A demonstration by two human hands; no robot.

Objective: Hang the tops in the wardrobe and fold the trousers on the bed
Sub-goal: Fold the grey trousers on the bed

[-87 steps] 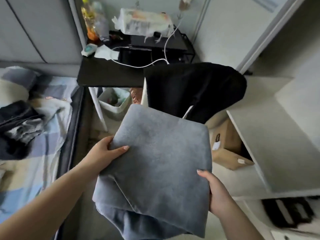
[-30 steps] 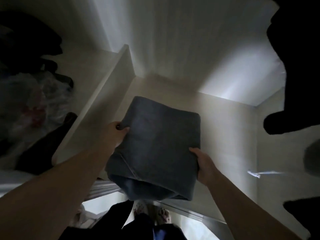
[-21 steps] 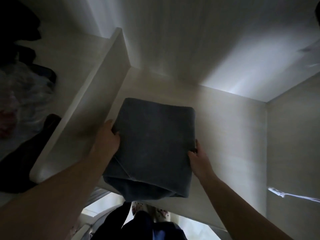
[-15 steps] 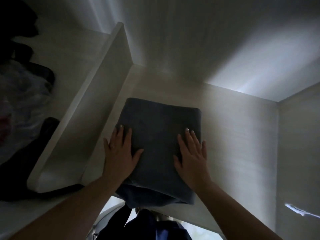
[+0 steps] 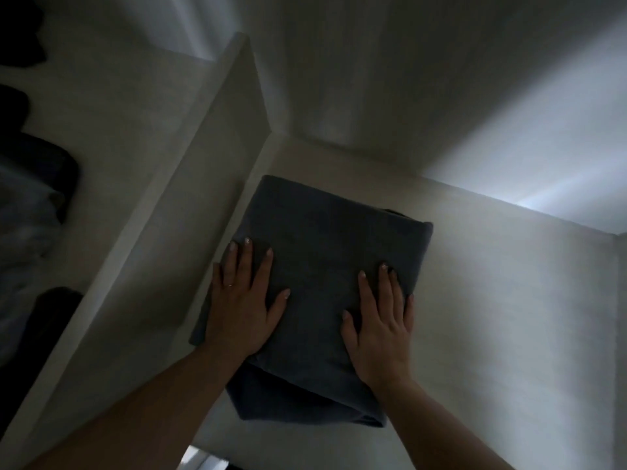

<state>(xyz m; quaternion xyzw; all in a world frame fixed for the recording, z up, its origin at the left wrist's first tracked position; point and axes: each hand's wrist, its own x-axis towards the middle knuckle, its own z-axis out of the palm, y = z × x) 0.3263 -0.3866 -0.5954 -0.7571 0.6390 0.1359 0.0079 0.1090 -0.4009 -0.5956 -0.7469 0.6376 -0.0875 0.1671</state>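
Note:
A folded grey pair of trousers [image 5: 325, 252] lies flat on a pale wardrobe shelf [image 5: 492, 300], its left edge against an upright divider panel [image 5: 217, 171]. My left hand [image 5: 242, 301] presses flat on the near left part of the fabric, fingers straight, with a ring on one finger. My right hand [image 5: 380, 322] lies flat on the near right part, fingers spread. The near folded edge of the trousers hangs slightly over the shelf's front edge. The compartment is dim.
Left of the divider, a second compartment holds dark clothes [image 5: 37, 164] and a pale bundle [image 5: 23, 218]. The wardrobe's back wall [image 5: 441, 96] rises behind the trousers and a side wall [image 5: 621, 334] closes the right. Bare shelf lies right of the trousers.
I carried the folded trousers from the room into the wardrobe, set them on the shelf, and both hands moved from gripping the sides to pressing flat on top. The trousers slid further in.

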